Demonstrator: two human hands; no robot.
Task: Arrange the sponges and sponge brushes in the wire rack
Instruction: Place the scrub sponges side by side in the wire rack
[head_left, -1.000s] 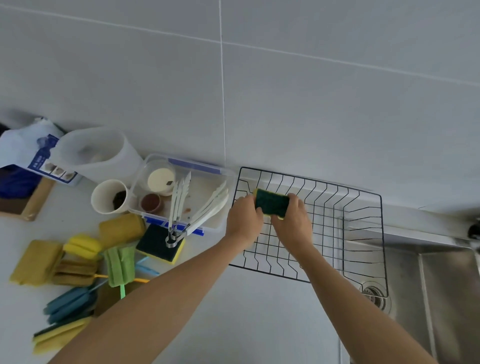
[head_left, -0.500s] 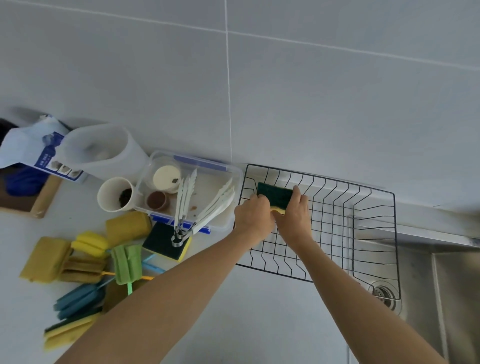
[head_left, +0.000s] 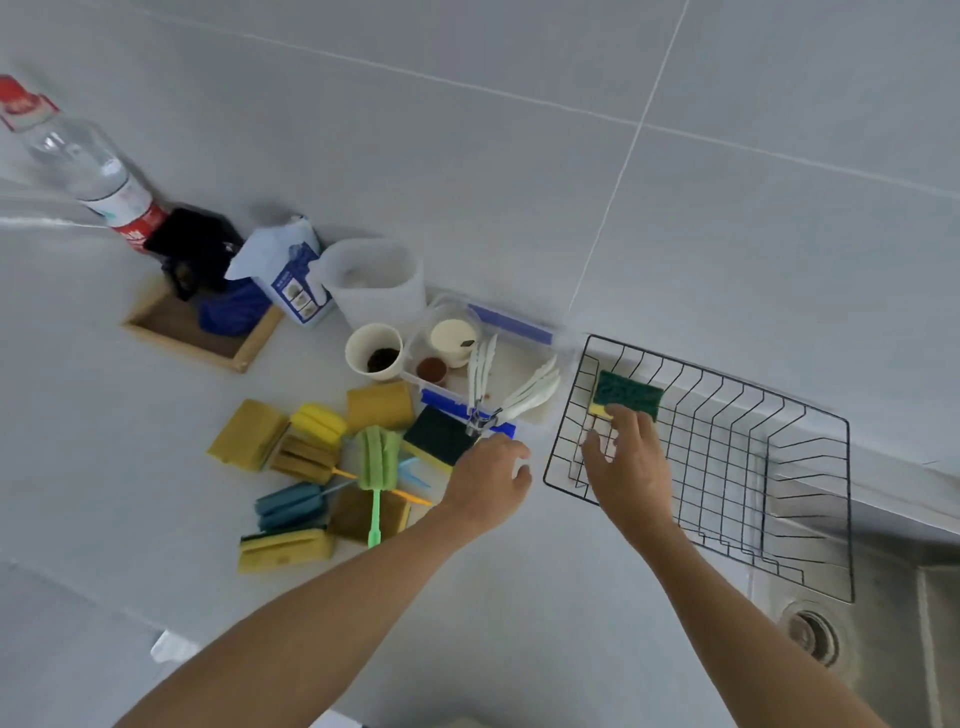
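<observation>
From the head view, we saw the wire rack (head_left: 727, 467) at the right end of the counter (head_left: 130, 493), partly over the sink (head_left: 893, 623). 1 green sponge (head_left: 628, 393) lay in the rack's far left corner, close to the wall. Our right hand (head_left: 628, 467) was inside the rack, just in front of that sponge. Its fingertips (head_left: 618, 413) touched the sponge's near edge, and the fingers were spread. It looked like a light touch, not a real hold.

Our left hand (head_left: 491, 480) hung above the counter, just left of the rack. It was loosely curled and held nothing.

The rest of the pile sat on the counter to the left of that hand. The dark green and yellow sponge (head_left: 439, 435) was nearest, just beyond the fingers, by the clear box (head_left: 511, 325). The green sponge brush (head_left: 376, 462) lay next to it, with its long handle pointing toward us and its head toward the wall. More yellow sponges (head_left: 283, 551) and a blue sponge brush (head_left: 288, 504) lay farther left.

We thought the left hand was the better 1 for the next pick, since the pile lay on its side.
</observation>
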